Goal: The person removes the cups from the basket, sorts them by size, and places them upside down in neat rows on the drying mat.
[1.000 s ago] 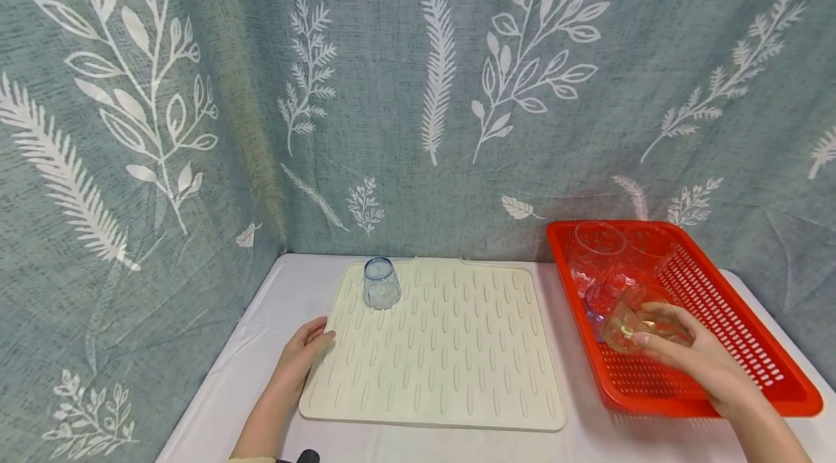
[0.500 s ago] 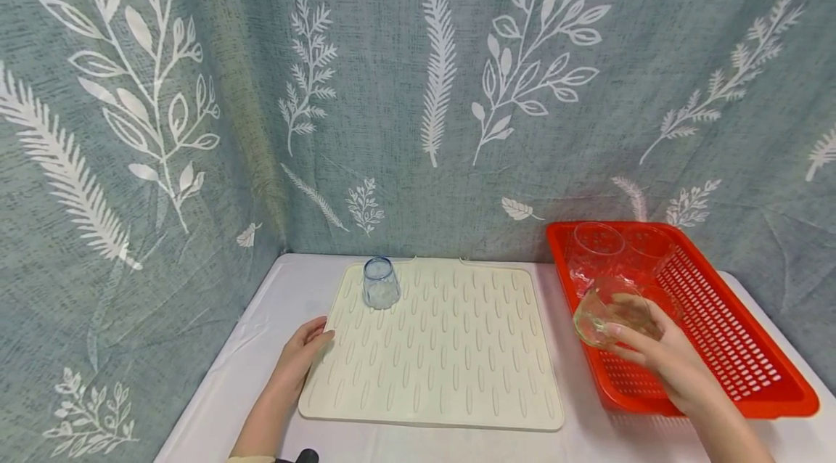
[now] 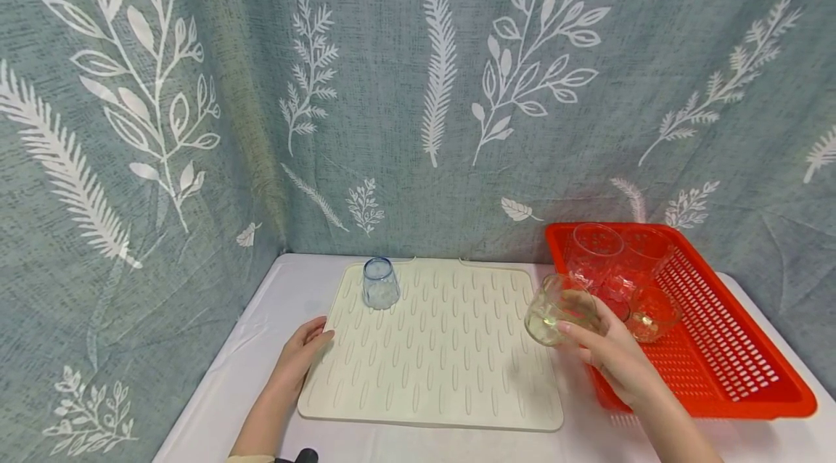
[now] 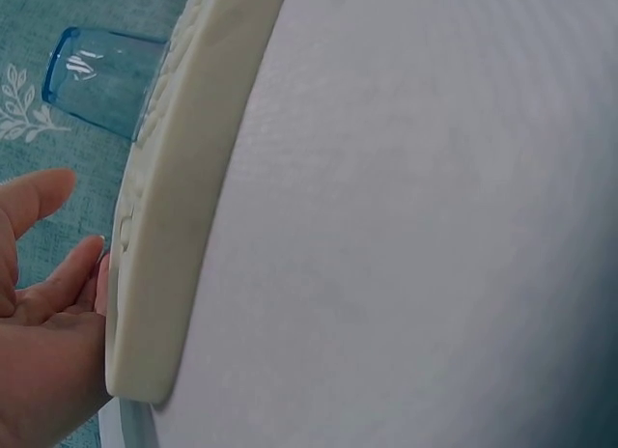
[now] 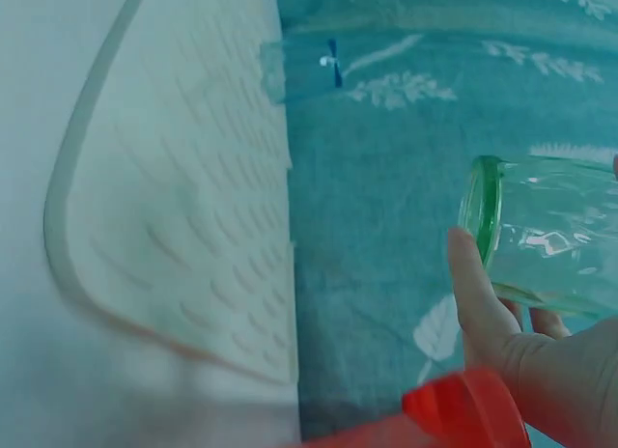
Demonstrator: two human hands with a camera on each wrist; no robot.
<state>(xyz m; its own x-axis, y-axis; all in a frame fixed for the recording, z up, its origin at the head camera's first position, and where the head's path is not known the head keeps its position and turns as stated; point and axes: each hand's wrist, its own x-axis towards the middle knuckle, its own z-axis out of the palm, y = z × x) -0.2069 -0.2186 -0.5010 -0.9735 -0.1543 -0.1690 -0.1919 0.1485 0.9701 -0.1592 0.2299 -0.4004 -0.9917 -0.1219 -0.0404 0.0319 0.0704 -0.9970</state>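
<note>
A pale green-tinted glass tumbler (image 3: pixel 543 314) (image 5: pixel 560 236) is gripped in my right hand (image 3: pixel 617 354) (image 5: pixel 541 356), tilted, above the right edge of a cream ridged drying mat (image 3: pixel 444 354). The thumb and fingers lie around its side. At the mat's left edge rests my left hand (image 3: pixel 305 347) (image 4: pixel 43 322), its thumb apart from the fingers and nothing held. A blue-tinted glass (image 3: pixel 381 285) (image 4: pixel 106 81) stands upside down at the mat's back left corner. Part of the right hand's fingers is hidden behind the tumbler.
On the right stands a red plastic basket (image 3: pixel 718 406) with a slotted wall. Inside are clear glasses (image 3: pixel 596 249) at the back and a yellowish glass (image 3: pixel 655 314) nearer the middle. A patterned curtain (image 3: pixel 405 100) hangs behind the white table (image 3: pixel 392 445).
My right hand has lifted the green-tinted tumbler out of the red basket and carried it left, to over the mat's right edge. The left hand has stayed in place.
</note>
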